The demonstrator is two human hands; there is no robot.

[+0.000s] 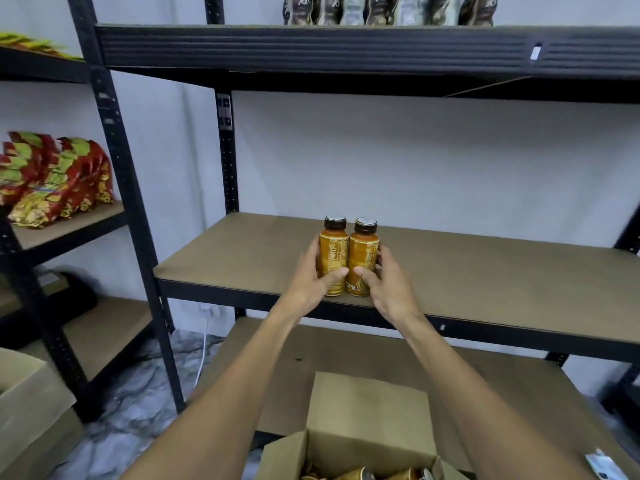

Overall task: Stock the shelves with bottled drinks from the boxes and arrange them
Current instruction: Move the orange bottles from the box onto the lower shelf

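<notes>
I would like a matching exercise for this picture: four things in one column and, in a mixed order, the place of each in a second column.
Things
1. orange bottles
2. red snack bags
3. open cardboard box
4. dark pouches

Places
A. on the top shelf
B. at the front edge of the middle shelf, gripped by the left hand and right hand
C. on the left rack's shelf
D. at the bottom of the view, below the arms

Pairs: 1-B, 2-C, 3-D, 4-A
</notes>
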